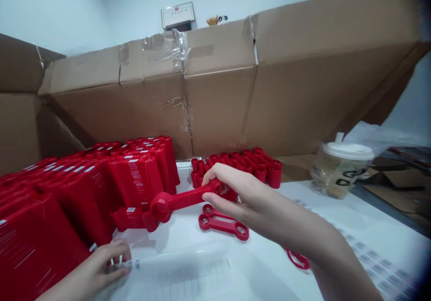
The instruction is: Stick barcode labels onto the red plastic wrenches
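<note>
My right hand (232, 193) is closed round one end of a red dumbbell-shaped plastic piece (188, 197), raised above the white table. Its other round end points left, in front of a small red packet (131, 218) with a white label. Low on the left, my left hand (112, 260) pinches the edge of a clear plastic bag (188, 265) lying flat. Faint print shows on or through the bag. Beneath my right hand lie red bar-shaped pieces (224, 227) with ringed ends. A red loop (298, 259) is partly hidden by my right forearm.
Stacked red packets (77, 188) with white labels fill the left side. More red pieces (269, 170) stand in a row at the back, against a taped cardboard wall (215, 108). A lidded drink cup (343, 168) and a barcode label sheet (367, 258) are at right.
</note>
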